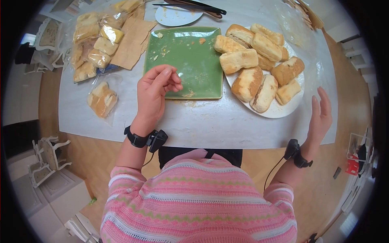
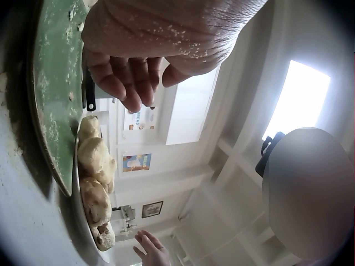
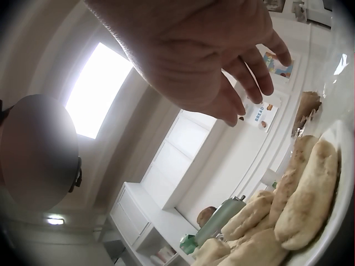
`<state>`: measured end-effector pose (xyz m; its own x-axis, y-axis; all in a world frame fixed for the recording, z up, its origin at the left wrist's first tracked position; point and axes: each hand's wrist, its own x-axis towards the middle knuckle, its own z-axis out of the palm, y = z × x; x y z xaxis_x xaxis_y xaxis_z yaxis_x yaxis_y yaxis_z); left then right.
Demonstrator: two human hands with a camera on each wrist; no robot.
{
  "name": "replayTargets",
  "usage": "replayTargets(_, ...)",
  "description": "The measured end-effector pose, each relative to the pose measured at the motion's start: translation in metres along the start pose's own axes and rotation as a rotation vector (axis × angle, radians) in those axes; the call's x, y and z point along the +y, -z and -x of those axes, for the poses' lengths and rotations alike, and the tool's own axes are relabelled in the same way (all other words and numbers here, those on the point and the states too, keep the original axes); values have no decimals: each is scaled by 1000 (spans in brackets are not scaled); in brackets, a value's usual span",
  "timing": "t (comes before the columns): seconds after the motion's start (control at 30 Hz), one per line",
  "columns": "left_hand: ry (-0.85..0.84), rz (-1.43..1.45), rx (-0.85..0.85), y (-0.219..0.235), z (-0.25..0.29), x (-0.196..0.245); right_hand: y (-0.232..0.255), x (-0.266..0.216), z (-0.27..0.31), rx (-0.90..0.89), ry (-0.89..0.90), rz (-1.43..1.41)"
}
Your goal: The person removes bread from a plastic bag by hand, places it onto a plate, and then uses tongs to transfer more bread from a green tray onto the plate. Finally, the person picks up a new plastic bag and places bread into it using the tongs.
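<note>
The left hand (image 1: 156, 87) hovers over the lower left corner of a green square plate (image 1: 184, 60) strewn with crumbs; its fingers are loosely bent and hold nothing. Crumbs cling to its wrist in the left wrist view. To the right, a white round plate (image 1: 272, 114) carries a pile of bread rolls (image 1: 265, 91). The right hand (image 1: 321, 113) is raised beside that plate, fingers spread and empty. In the right wrist view the right hand (image 3: 205, 61) is above the rolls (image 3: 310, 197), apart from them.
A clear bag with bread pieces (image 1: 102, 100) lies left of the green plate. Behind it are more bagged breads (image 1: 87, 30) and brown paper (image 1: 131, 42). A small white plate (image 1: 178, 16) and black tongs (image 1: 194, 7) lie at the back. Clear plastic (image 1: 293, 24) is at the back right.
</note>
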<state>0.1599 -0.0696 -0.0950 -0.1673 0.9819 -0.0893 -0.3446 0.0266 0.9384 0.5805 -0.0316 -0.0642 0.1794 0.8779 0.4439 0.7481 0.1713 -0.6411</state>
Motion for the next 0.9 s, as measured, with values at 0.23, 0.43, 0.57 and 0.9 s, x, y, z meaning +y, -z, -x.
replayTargets(0.23,-43,-32,63,34,-2,14,-48,-74,25,-169,164,-140)
replayTargets(0.43,-86,-22,128,73,-2,26,-80,-111,36,-344,194,-273)
replayTargets(0.57,-57,-124,189,92,-5,36,-96,-126,38,-380,222,-316)
replayTargets(0.9,-274,-491,411,161,-21,62,-115,-148,45,-497,194,-332)
